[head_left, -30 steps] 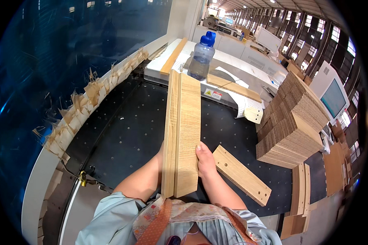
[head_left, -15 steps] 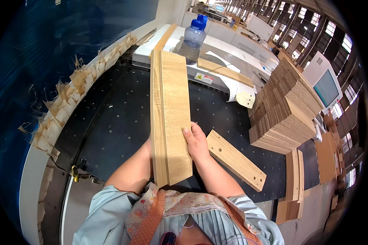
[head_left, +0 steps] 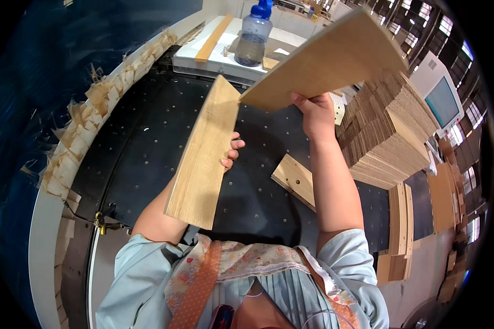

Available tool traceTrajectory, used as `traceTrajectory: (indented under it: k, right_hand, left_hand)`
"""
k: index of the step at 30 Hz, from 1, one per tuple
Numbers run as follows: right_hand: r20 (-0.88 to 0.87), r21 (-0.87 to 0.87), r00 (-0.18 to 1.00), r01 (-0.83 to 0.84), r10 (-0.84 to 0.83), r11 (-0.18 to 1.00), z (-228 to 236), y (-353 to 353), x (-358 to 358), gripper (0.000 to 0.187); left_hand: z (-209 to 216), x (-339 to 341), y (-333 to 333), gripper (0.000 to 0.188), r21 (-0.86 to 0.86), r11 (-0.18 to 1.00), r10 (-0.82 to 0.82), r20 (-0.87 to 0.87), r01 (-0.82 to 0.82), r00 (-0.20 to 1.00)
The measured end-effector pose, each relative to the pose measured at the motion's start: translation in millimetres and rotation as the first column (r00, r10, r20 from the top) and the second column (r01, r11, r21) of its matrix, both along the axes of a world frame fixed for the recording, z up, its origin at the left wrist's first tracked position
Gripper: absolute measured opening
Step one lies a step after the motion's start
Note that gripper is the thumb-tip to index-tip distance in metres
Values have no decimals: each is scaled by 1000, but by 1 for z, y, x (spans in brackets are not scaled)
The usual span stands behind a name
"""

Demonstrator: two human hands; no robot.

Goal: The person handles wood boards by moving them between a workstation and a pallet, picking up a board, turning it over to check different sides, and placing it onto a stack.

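Note:
My left hand (head_left: 233,151) is closed round a light wood-grain board (head_left: 203,159); its fingertips curl over the board's right edge and the palm is hidden behind it. My right hand (head_left: 315,112) grips a second, wider wooden board (head_left: 326,57) by its lower edge, thumb on the near face. That board is raised and tilted up to the right, toward the stack, and its far end is slightly blurred. The two boards come close together near the left one's upper end. Below my right forearm, a drilled board (head_left: 296,178) lies partly hidden on the black table.
The black table (head_left: 142,175) is dotted with small holes. A tall stack of boards (head_left: 389,137) stands at the right, with narrow boards (head_left: 402,219) nearer me. Behind are a blue-capped bottle (head_left: 252,38), a wooden strip (head_left: 214,38) and a monitor (head_left: 442,104). Frayed flaps (head_left: 99,93) line the left edge.
The boards held together before are now apart. My right hand has carried one up and to the right, while my left hand keeps the other, tilted, at the left.

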State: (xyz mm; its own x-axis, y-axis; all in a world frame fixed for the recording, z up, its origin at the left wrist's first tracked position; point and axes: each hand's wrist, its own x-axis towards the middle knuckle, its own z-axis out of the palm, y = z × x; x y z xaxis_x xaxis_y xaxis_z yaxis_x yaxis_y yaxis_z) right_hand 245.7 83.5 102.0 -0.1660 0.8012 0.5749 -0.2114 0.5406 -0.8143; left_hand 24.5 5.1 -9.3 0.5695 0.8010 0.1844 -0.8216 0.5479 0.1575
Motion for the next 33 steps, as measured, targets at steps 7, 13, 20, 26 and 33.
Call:
traceTrajectory:
  k: [7,13,20,26,33]
  right_hand:
    - [196,549,976,-31,-93,835,-31,13,-37,28]
    - [489,799,762,-198,-423,568,-36,-18,-47,42]
    - [610,758,657,-320,-444,568,-39,-22,-47,46]
    - [685,713,495,-302,-535,633,-52,-32,-51,49]
    - [685,334,687,1,-243,943,-46,-46,-40,42]
  left_hand:
    - [13,10,9,56,111,989,-91,-15,92,996]
    - [15,13,21,54,155,984,-87,15,84,996]
    - [8,12,18,52,134,990,-44,-25,47,999]
    - [-3,22,16,50,114,993,18,-85,-9,996]
    - [1,16,7,45,-27,864,448,-416,-502,792]
